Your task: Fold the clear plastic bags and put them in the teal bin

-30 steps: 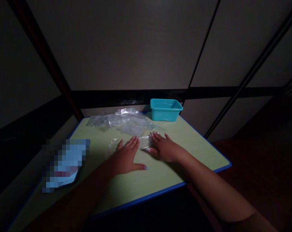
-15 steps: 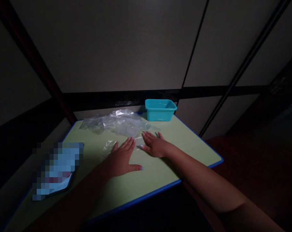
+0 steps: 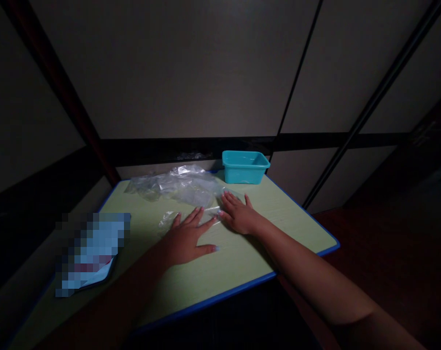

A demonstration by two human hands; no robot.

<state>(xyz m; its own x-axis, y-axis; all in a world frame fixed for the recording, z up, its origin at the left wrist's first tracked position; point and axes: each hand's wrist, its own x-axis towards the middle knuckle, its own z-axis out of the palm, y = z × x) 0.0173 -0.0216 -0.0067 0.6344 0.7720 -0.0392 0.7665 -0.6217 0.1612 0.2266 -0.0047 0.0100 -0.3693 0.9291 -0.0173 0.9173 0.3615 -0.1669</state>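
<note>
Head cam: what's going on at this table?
A person has both bare hands spread flat on a green table. The left hand and right hand rest on a flattened piece of clear plastic. A crumpled clear plastic bag lies just beyond them, a teal plastic bin sits at the far edge, and a pixelated blue item lies to the left.

On the desk [image 3: 235,272], a plastic tub [image 3: 245,167] stands right of a plastic bag [image 3: 172,187], with a pixelated object [image 3: 91,253] nearer, at left.
</note>
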